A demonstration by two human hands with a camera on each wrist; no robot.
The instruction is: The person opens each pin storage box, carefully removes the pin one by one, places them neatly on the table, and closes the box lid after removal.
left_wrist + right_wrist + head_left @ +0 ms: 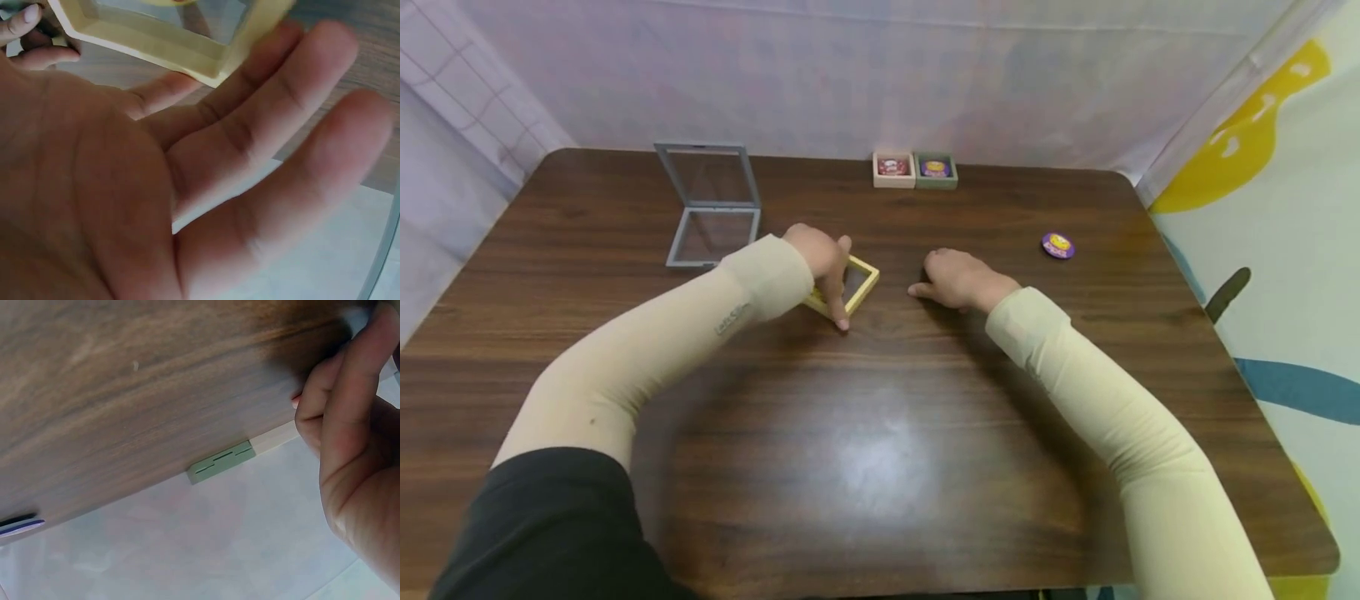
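A small yellow frame (863,287) with a clear pane sits mid-table under my left hand (820,258). The left thumb and fingers grip its edges; in the left wrist view the frame (150,53) appears close to the fingertips, with part of a yellow round thing (164,2) in its pane. To the right, my right hand (958,279) rests on the table with its fingers loosely curled. I see nothing held in it, though its fingertips are partly hidden.
An unfolded grey frame (713,207) stands at the back left. Pink (893,171) and green (936,172) boxes, each with a round badge inside, sit side by side at the back edge. A purple-and-yellow badge (1058,245) lies on the right of the brown table (880,392).
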